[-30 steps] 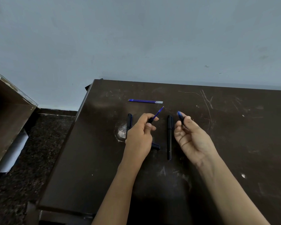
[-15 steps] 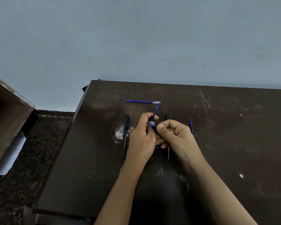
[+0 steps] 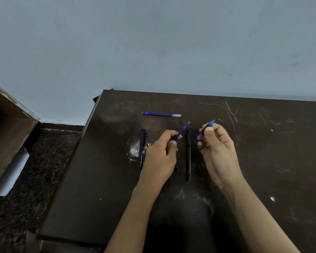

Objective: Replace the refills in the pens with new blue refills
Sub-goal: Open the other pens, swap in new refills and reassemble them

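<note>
Two capped black pens are laid lengthwise on the dark table [image 3: 263,161]: the left pen [image 3: 142,152] just beside the left hand [image 3: 161,157], the middle pen [image 3: 188,154] between both hands. One loose blue refill [image 3: 161,114] is seen crosswise farther back, near the wall. A pen barrel with a blue refill tip [image 3: 183,129] protruding is gripped in the closed left hand. A small blue pen piece [image 3: 207,128] is pinched in the right hand [image 3: 217,150], fingers curled. Bare tabletop is left to the right; the table's left edge is close by.
</note>
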The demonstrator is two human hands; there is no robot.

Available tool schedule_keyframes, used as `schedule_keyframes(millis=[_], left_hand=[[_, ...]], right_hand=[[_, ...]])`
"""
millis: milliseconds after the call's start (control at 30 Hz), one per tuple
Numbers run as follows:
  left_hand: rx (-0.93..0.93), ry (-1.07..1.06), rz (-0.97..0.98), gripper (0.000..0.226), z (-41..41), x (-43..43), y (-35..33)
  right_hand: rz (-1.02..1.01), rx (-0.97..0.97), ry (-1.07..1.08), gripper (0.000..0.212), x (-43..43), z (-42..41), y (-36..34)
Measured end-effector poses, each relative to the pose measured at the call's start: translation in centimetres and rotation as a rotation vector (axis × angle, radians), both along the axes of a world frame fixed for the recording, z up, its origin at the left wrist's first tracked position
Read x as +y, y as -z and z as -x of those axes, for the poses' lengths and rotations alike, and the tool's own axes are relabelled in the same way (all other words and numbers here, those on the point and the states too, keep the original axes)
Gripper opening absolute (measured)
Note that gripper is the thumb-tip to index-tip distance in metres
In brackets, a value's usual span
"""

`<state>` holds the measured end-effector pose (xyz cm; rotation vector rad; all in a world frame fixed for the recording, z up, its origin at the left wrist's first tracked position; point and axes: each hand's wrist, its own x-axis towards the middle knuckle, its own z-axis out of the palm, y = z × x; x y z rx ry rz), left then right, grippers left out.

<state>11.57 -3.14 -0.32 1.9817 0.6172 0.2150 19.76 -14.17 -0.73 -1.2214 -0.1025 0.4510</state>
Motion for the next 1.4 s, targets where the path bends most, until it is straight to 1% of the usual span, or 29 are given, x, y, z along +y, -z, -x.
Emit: schedule_keyframes(millis=[67,267,533,667,900,1067,1267,1400], left_hand=[[0.002,0.038,-0.02,0.024,0.0,-0.1,-0.1],[0.02,0.064,-0.014,0.025,0.1,-0.2,0.0],[0.061,0.086,-0.035,0.025,-0.1,-0.2,0.5],[0.054,0.088,-0.032,0.025,-0.1,-0.3,0.7],[0.067,0.122,-0.038,0.025,-0.1,-0.3,0.8],[0.098,0.088,-0.021,0.018,-0.1,0.0,1.0],[0.075,0.089,0.049,0.03,-0.2,-0.3,0.9],[0.088,0.07,-0.01,0.031,-0.1,-0.2,0.8]], right_hand=[[-0.16,0.132,0.08,0.011,-0.2,-0.5,0.0],[-0.187,0.232,0.172,0.01,-0.3,-0.8,0.5],[-0.162,0.22,0.162,0.009,-0.1,-0.7,0.3],[-0.161,0.195,0.138,0.008,-0.2,-0.6,0.6],[-0.042,0.096,0.037,0.01,-0.2,-0.3,0.7],[0.038,0.069,0.028,0.011,-0.4,-0.4,0.7],[0.156,0.04,-0.071,0.012,-0.1,0.3,0.7],[0.172,0.045,-0.082,0.012,0.0,0.4,0.6]])
